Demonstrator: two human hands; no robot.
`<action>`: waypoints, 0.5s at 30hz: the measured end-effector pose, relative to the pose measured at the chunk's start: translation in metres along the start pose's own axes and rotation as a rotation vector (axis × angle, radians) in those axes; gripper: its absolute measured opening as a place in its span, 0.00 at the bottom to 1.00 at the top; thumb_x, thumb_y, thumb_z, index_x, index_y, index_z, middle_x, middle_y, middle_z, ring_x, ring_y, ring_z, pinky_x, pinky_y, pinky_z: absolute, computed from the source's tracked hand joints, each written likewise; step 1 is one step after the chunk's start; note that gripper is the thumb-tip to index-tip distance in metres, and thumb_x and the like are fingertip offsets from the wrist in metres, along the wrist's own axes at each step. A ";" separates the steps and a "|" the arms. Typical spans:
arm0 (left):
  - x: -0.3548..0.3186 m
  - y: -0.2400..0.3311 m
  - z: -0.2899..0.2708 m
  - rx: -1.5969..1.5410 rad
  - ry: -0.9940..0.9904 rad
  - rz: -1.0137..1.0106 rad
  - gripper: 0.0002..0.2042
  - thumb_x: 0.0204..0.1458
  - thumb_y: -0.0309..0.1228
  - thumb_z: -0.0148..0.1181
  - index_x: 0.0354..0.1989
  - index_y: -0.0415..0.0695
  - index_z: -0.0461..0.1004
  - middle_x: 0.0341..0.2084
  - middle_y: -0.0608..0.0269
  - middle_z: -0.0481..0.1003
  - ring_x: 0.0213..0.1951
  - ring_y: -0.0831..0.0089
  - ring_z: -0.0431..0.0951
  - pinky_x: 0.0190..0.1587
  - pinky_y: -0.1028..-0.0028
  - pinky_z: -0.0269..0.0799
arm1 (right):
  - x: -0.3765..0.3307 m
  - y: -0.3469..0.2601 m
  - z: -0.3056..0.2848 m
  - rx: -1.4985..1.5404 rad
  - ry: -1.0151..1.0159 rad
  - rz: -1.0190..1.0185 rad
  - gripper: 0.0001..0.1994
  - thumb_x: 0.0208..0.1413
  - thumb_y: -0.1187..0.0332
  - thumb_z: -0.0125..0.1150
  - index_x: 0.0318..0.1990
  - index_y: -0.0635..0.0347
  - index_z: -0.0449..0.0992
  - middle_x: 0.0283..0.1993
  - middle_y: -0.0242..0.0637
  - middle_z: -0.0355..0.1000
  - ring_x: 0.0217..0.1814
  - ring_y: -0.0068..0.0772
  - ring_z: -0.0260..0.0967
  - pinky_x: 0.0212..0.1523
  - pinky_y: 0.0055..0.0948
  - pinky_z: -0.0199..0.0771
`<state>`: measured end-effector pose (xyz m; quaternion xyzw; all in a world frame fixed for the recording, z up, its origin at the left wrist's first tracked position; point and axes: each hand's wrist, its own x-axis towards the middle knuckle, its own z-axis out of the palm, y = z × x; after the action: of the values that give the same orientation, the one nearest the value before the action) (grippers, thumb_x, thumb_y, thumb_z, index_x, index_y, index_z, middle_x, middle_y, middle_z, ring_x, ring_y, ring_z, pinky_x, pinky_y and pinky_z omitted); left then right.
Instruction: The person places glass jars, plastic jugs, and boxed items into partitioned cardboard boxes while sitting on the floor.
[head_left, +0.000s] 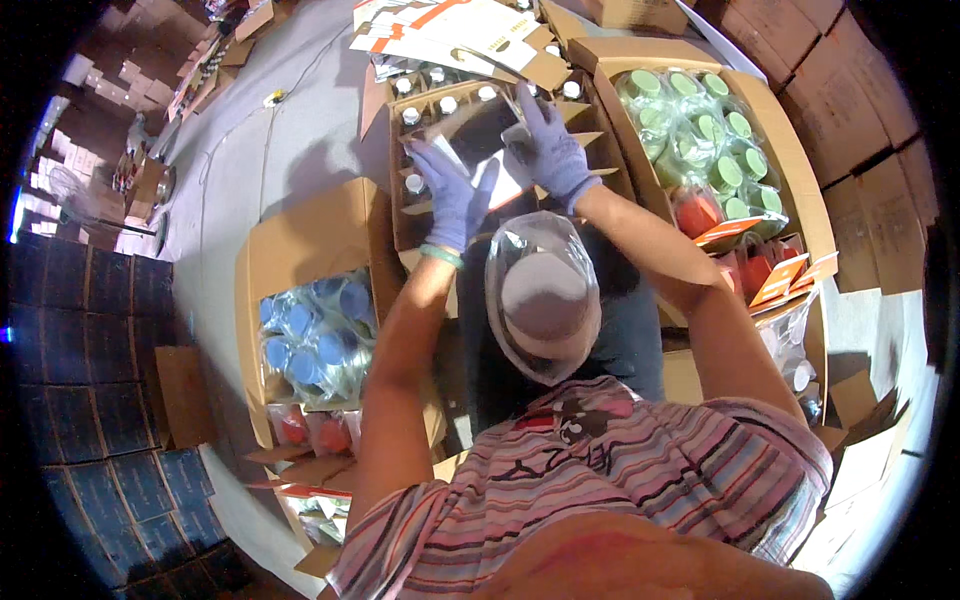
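My two hands wear lavender knit gloves and reach over an open brown box [408, 225] with cardboard dividers and white-capped bottles [448, 104]. My left hand [450, 195] grips the near left side of a small open carton [510, 187], its white face showing and a dark area above it. On the carton's right side, my right hand [552, 150] has its thumb bent inward and fingers stretched along the edge. Motion blurs part of the carton, and its contents cannot be made out. In my lap rests a white-lidded container [545, 295] in a clear plastic bag.
At the right, an open box [800, 150] holds bagged green-lidded containers [728, 170]. A left-hand box [310, 225] holds bagged blue-lidded ones [305, 345]. Flattened white-and-orange cartons [440, 35] lie across the far bottles. Stacked dark boxes [90, 380] stand at far left.
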<state>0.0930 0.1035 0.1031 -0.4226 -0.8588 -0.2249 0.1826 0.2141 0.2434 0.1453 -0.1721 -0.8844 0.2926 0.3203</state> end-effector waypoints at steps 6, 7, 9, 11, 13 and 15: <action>-0.006 0.004 0.024 -0.049 0.061 -0.160 0.59 0.44 0.57 0.60 0.59 0.12 0.32 0.61 0.17 0.37 0.66 0.32 0.40 0.68 0.51 0.35 | -0.003 0.018 0.029 -0.236 0.069 -0.478 0.40 0.40 0.66 0.64 0.66 0.52 0.55 0.68 0.58 0.47 0.65 0.64 0.51 0.63 0.52 0.55; 0.000 0.002 0.025 -0.051 0.054 -0.206 0.59 0.43 0.57 0.61 0.59 0.13 0.32 0.61 0.17 0.38 0.65 0.32 0.41 0.68 0.51 0.36 | 0.002 0.016 0.027 -0.255 0.049 -0.504 0.40 0.40 0.66 0.63 0.65 0.54 0.56 0.68 0.57 0.48 0.65 0.63 0.51 0.63 0.53 0.54; 0.009 0.000 0.023 0.007 0.023 -0.260 0.60 0.40 0.56 0.62 0.61 0.15 0.33 0.62 0.19 0.40 0.65 0.33 0.42 0.68 0.52 0.36 | 0.016 0.018 0.023 -0.211 -0.024 -0.626 0.36 0.45 0.68 0.59 0.65 0.56 0.56 0.68 0.52 0.50 0.66 0.66 0.48 0.63 0.56 0.54; 0.019 0.007 0.027 0.025 0.107 -0.217 0.58 0.40 0.55 0.62 0.61 0.16 0.34 0.61 0.18 0.40 0.65 0.34 0.42 0.67 0.52 0.37 | 0.020 0.035 0.025 -0.311 -0.078 -0.787 0.33 0.47 0.68 0.58 0.64 0.57 0.58 0.68 0.48 0.51 0.67 0.68 0.46 0.65 0.57 0.51; 0.018 0.011 0.027 0.019 0.119 -0.151 0.54 0.43 0.53 0.60 0.60 0.16 0.38 0.61 0.17 0.40 0.65 0.31 0.42 0.66 0.50 0.38 | 0.026 0.050 0.027 -0.311 -0.126 -0.750 0.30 0.47 0.67 0.57 0.61 0.57 0.62 0.67 0.46 0.54 0.68 0.68 0.45 0.68 0.57 0.48; 0.014 0.015 0.027 0.078 0.154 -0.003 0.51 0.45 0.52 0.59 0.60 0.17 0.40 0.60 0.16 0.40 0.64 0.28 0.42 0.65 0.48 0.39 | 0.030 0.057 0.030 -0.328 -0.171 -0.676 0.29 0.47 0.67 0.57 0.60 0.58 0.64 0.66 0.44 0.55 0.68 0.66 0.44 0.68 0.57 0.47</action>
<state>0.0936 0.1353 0.0915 -0.3953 -0.8510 -0.2231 0.2640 0.1786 0.2894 0.1049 0.1054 -0.9499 0.0382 0.2919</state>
